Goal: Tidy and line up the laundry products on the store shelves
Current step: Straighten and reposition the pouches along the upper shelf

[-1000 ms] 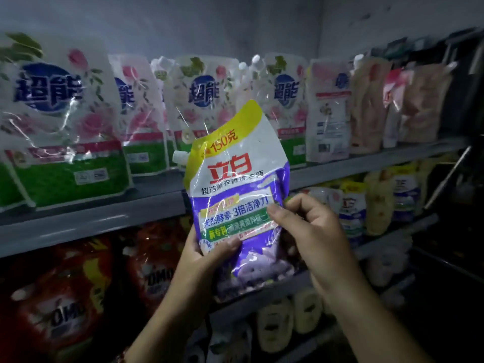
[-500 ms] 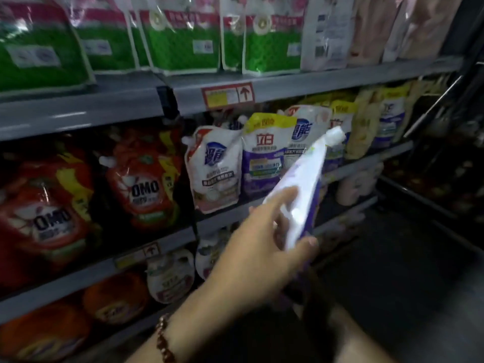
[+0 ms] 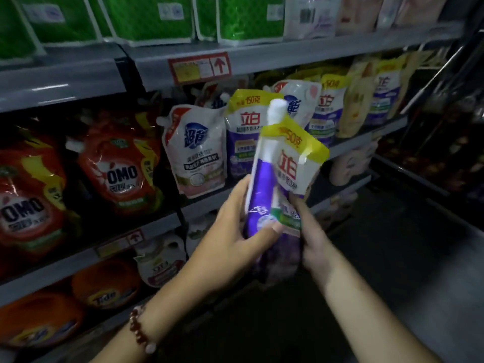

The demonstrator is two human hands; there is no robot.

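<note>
Gripping the purple pouch (image 3: 285, 176) now with both hands, left (image 3: 235, 231) joined by right (image 3: 313, 239), pouch turned upright.

I'm looking at a shop aisle, laundry section. Grey metal shelves (image 3: 262, 61) run in tiers, each packed with rows of the same goods: red detergent pouches (image 3: 120, 169) on the left, white and purple refill pouches (image 3: 195, 150) further along, green packs (image 3: 149, 19) on top. A price tag (image 3: 199, 68) with a red arrow sits on the shelf edge. Lighting is dim.
</note>
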